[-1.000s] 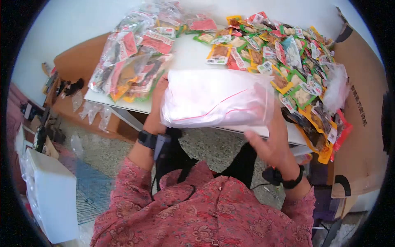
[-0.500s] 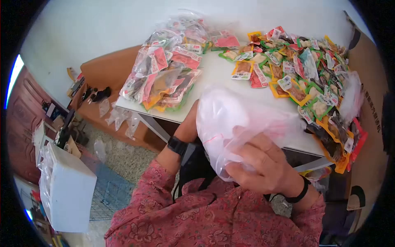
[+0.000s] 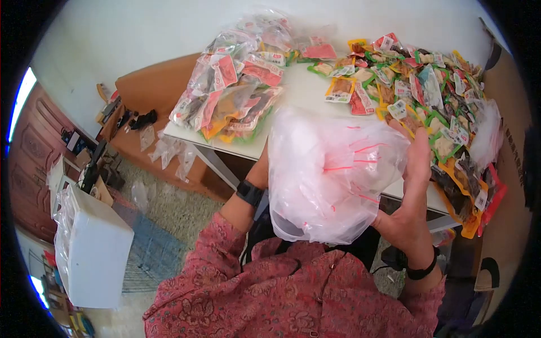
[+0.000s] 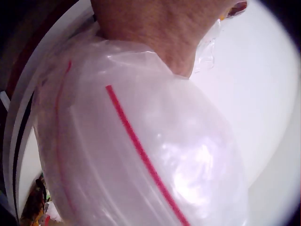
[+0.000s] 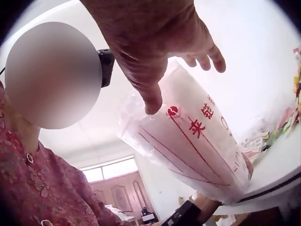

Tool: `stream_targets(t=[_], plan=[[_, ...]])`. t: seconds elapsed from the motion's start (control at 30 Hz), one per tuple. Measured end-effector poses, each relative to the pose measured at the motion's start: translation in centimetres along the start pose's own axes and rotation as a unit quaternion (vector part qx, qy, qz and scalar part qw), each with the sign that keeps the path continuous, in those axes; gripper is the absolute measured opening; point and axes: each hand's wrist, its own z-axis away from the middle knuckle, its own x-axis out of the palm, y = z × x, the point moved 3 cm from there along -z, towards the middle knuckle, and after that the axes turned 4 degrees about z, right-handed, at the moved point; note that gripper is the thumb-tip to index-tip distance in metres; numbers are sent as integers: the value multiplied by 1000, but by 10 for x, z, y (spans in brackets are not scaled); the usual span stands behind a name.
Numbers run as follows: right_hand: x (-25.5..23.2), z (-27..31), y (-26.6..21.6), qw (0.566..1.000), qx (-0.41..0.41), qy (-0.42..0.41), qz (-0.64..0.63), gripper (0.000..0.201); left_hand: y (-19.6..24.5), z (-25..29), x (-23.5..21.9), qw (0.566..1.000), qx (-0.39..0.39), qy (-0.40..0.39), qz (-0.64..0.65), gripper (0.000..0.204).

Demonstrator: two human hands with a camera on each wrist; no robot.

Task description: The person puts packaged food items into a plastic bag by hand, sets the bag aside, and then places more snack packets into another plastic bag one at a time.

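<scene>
A bulky clear plastic pack of zip bags (image 3: pixel 338 169), with red lines along it and red printed characters in the right wrist view, is held up before the person's body, over the table's front edge. My left hand (image 4: pixel 160 33) grips its left end; in the head view that hand is hidden behind the pack, and only the wrist shows. At the pack's other end my right hand (image 3: pixel 411 197) is spread, fingers straight and apart. Its thumb (image 5: pixel 153 101) is right at the plastic in the right wrist view.
On the white table (image 3: pixel 307 93) lie filled clear bags of food packets (image 3: pixel 236 90) at left and a heap of loose food packets (image 3: pixel 417 84) at right. A large cardboard box (image 3: pixel 507 169) stands at the right edge. A white foam box (image 3: pixel 98 248) stands at lower left.
The pack was level, then turned with its end gathered in my right hand; now its end faces up toward the head camera. The right fingers have let go and spread. The head view has shifted.
</scene>
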Motion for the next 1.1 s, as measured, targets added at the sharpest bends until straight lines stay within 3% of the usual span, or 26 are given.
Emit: stream_targets(t=[0.03,0.1,0.13,0.2,0.3,0.4,0.5,0.6,0.93,1.03,1.1], plan=[[-1,-1,-2,1000,5,-3,-2,100,-8,0,-3,1000,-6,1,2,35],[-5,-4,-11,991,-26,-63,116,92,-26,4,-8,979,-54,52,191,32],[-6,-4,-14,991,-24,-67,113,92,-27,7,-8,978,-57,56,191,32],[-9,-4,-23,974,-123,-21,190,69,-30,9,-8,945,-107,65,303,31],[-8,-3,-22,970,-150,-82,173,55,-19,3,-3,968,-74,47,235,30],[-1,-3,-21,979,-110,-69,157,45,-31,5,-6,950,-94,32,295,32],[2,-5,-22,966,-153,-105,180,45,-26,11,-3,945,-106,45,306,32],[7,-8,-27,975,-143,-82,148,38,-13,31,-5,937,-120,58,323,32],[9,-3,-22,973,-166,-87,138,37,-1,13,9,903,-157,81,390,33],[11,2,-16,977,-149,-63,136,41,4,10,8,891,-169,88,413,33],[9,5,-9,982,-67,-58,167,43,6,9,12,880,-178,91,431,33]])
